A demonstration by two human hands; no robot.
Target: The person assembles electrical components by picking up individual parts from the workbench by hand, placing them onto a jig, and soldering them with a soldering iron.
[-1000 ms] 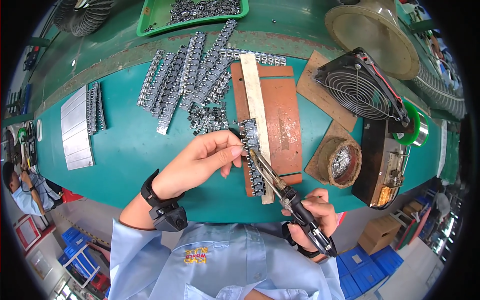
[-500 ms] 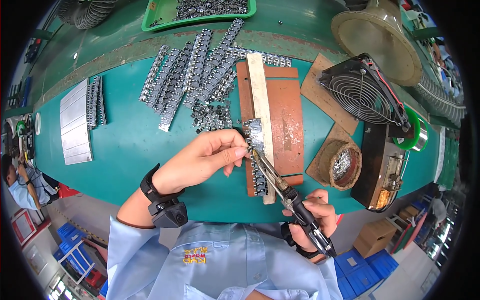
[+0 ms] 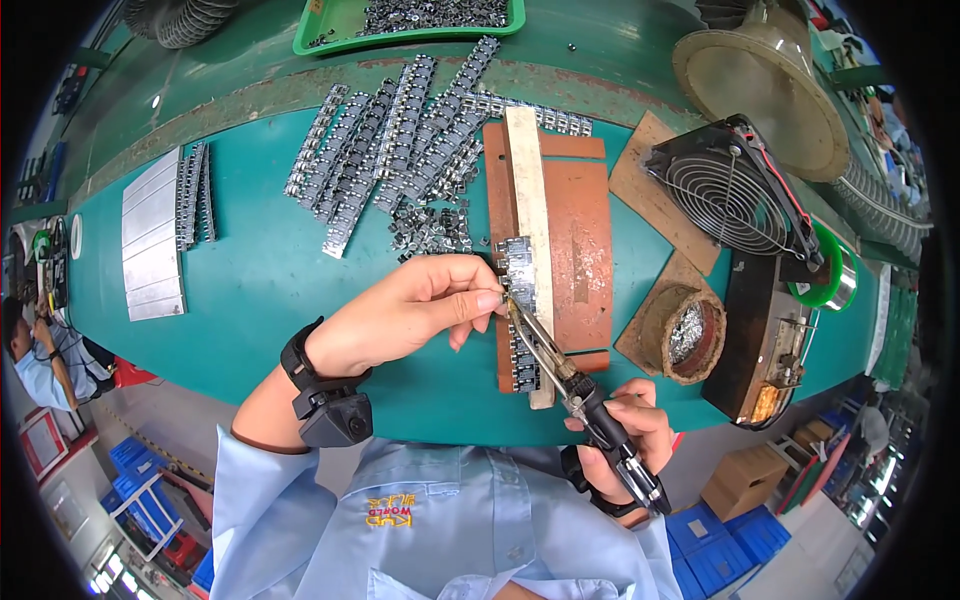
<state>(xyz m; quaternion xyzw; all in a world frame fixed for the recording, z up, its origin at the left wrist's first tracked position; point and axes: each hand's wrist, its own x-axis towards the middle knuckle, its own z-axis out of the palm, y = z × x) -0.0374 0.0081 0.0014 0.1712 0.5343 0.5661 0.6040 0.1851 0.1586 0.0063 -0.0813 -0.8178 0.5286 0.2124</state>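
Observation:
My right hand (image 3: 635, 440) grips the black handle of a soldering iron (image 3: 598, 412) with a metal feed tube along it. The iron slants up and left, its tip at the edge of a strip of small circuit boards (image 3: 516, 265). That strip lies along a pale wooden bar (image 3: 528, 190) on a reddish-brown board (image 3: 580, 250). Beside the tip, my left hand (image 3: 420, 305) is closed, thumb and forefinger pinched at the strip's left edge. Whatever is between those fingertips is too small to name.
Stacked board strips (image 3: 365, 150) and loose metal parts (image 3: 430, 230) lie beyond my left hand. A green tray (image 3: 410, 40) stands at the back. To the right are a fan (image 3: 725, 190), a round pot (image 3: 715, 335), a solder spool (image 3: 835, 270) and a funnel-shaped duct (image 3: 760, 90).
The whole view has shifted slightly, so the bench appears a little further right. Both hands keep nearly the same pose, with the iron's tip still by my left fingertips.

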